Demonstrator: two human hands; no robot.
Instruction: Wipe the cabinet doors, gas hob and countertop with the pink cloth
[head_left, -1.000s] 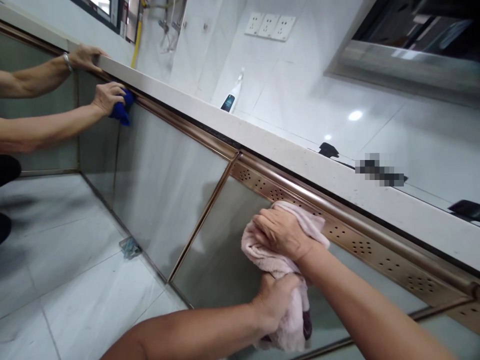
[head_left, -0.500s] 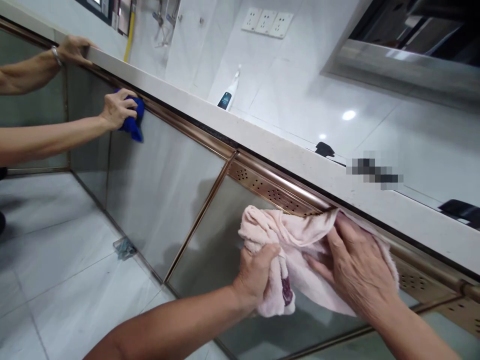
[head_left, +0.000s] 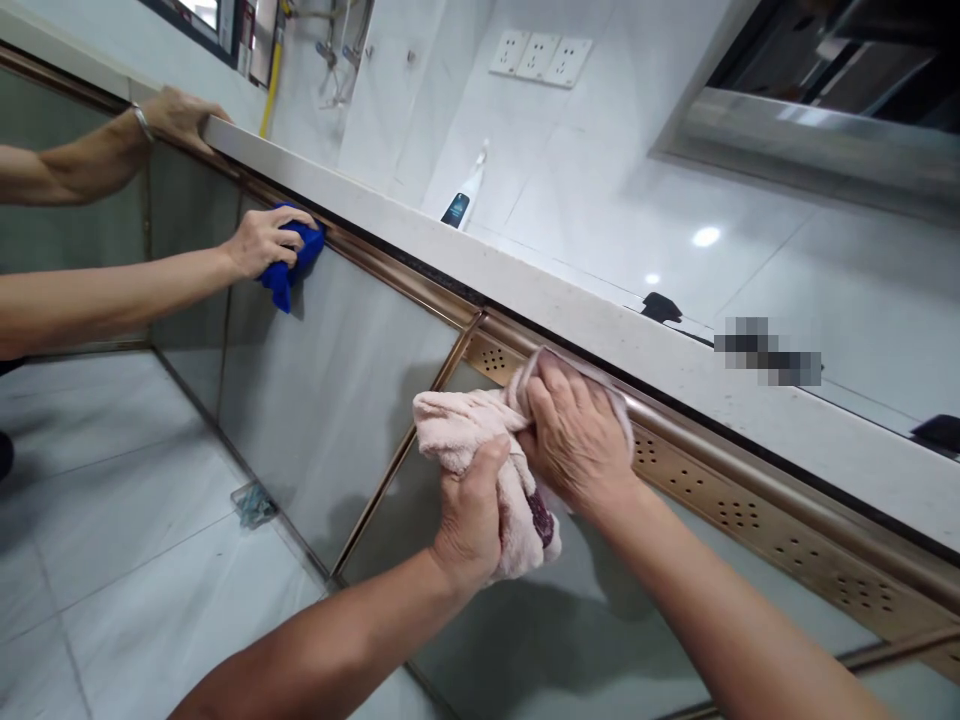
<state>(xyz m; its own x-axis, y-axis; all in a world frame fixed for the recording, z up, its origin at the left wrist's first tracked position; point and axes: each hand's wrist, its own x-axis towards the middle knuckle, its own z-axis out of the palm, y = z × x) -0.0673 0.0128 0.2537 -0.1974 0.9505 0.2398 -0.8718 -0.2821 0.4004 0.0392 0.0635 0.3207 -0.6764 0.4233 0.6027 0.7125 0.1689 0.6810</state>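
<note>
My left hand (head_left: 471,510) is closed around the bunched part of a pale pink towel (head_left: 457,425) that has a dark purple patch. With its fingers over the other end of the same towel, my right hand (head_left: 576,435) presses it against the copper-coloured rail (head_left: 697,430) under the countertop edge. A perforated copper-coloured strip (head_left: 739,515) runs below the rail. Behind my hands is a glossy grey cabinet door (head_left: 480,620); its frame post (head_left: 405,445) stands just left of the towel.
At the left, another person's hand (head_left: 262,242) holds a blue cloth (head_left: 289,268) on the rail; their other hand (head_left: 180,115) rests on the white countertop (head_left: 540,285). A white tube (head_left: 469,190) stands on it. A small clear container (head_left: 253,504) lies on the floor (head_left: 150,530).
My right hand has slid left and up along the rail with the towel, close to my left hand. The left hand has shifted slightly left. The other person's blue cloth has moved right.
</note>
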